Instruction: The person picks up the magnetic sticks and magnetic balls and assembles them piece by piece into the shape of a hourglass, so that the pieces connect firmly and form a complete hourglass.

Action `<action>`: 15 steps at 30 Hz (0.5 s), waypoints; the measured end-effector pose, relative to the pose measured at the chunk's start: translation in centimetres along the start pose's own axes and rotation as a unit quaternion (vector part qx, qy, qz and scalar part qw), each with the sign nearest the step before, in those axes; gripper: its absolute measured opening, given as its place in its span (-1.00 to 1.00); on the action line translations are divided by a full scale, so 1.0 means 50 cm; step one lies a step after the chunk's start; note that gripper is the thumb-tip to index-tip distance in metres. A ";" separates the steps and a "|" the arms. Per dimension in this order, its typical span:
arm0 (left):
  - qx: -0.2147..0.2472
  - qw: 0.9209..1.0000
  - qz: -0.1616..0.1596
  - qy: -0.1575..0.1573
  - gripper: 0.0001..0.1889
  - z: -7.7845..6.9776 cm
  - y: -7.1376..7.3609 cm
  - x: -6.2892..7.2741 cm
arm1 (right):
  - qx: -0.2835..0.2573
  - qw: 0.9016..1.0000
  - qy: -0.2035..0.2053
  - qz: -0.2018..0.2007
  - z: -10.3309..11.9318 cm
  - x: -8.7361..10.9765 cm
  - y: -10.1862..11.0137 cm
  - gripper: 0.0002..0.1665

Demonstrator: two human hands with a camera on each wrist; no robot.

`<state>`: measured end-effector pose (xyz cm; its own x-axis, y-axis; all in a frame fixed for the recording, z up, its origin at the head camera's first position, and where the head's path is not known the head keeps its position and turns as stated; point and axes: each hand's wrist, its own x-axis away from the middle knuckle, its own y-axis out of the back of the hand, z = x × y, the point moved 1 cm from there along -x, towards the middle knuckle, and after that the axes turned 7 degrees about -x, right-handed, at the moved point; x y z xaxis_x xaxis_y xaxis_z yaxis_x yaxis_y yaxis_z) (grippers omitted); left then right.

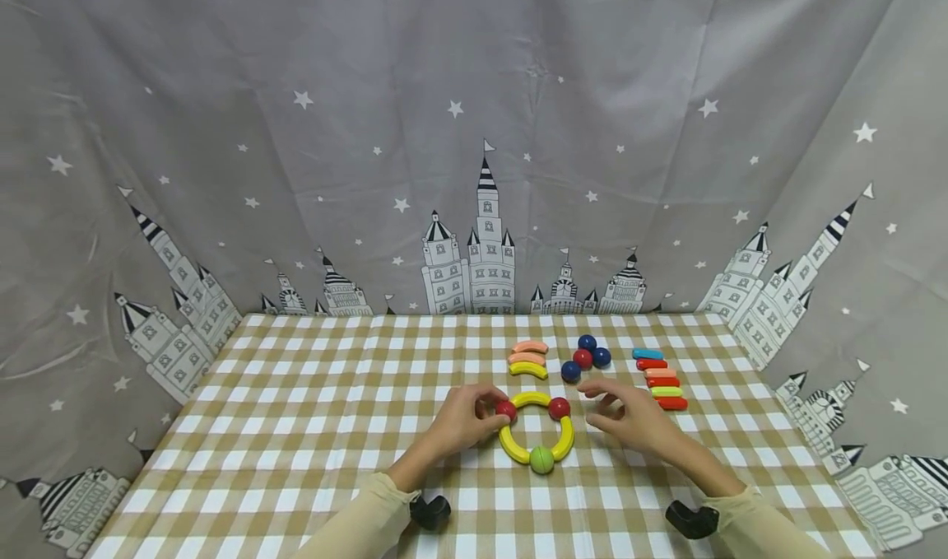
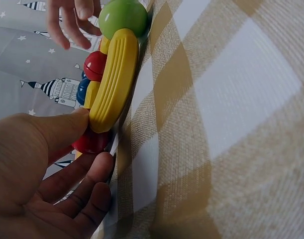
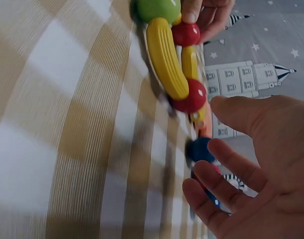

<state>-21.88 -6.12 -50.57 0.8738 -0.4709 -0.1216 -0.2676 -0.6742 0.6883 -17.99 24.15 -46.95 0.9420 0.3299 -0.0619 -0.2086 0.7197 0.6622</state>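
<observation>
A ring of three curved yellow rods [image 1: 566, 440] and three balls lies on the checked cloth. Its green ball [image 1: 541, 460] faces the near side, with one red ball [image 1: 559, 408] at the upper right and another red ball [image 1: 506, 411] at the upper left. My left hand [image 1: 462, 419] pinches the upper-left red ball between thumb and fingers; in the left wrist view the thumb [image 2: 74, 127] lies against the ball and the rod's end. To the right of the ring, my right hand [image 1: 633, 415] holds nothing, its fingers spread and loosely bent beside the upper-right red ball.
Behind the ring lie more curved pieces, two peach rods [image 1: 529, 347] and a yellow rod [image 1: 528, 370]. Blue balls [image 1: 571, 371] cluster around a red ball [image 1: 583, 359]. Several coloured straight rods [image 1: 671, 403] form a column at the right. A grey curtain [image 1: 474, 65] hangs behind the table.
</observation>
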 end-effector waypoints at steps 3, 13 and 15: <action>0.006 1.000 -0.003 -0.006 -0.77 0.000 0.000 0.003 | 0.017 1.000 0.011 -0.013 -0.006 0.018 0.020 -0.49; 0.003 1.000 0.003 0.000 -0.78 -0.005 0.002 0.003 | 0.096 0.984 0.111 -0.098 -0.043 0.076 0.087 -0.45; 0.004 1.000 0.004 0.000 -0.78 -0.005 0.002 0.002 | 0.107 0.979 0.125 -0.117 -0.053 0.085 0.100 -0.44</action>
<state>-21.70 -6.11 -50.32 0.8711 -0.4772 -0.1161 -0.2782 -0.6743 0.6840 -15.71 30.78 -45.90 0.8578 0.3306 -0.3936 0.0898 0.6576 0.7480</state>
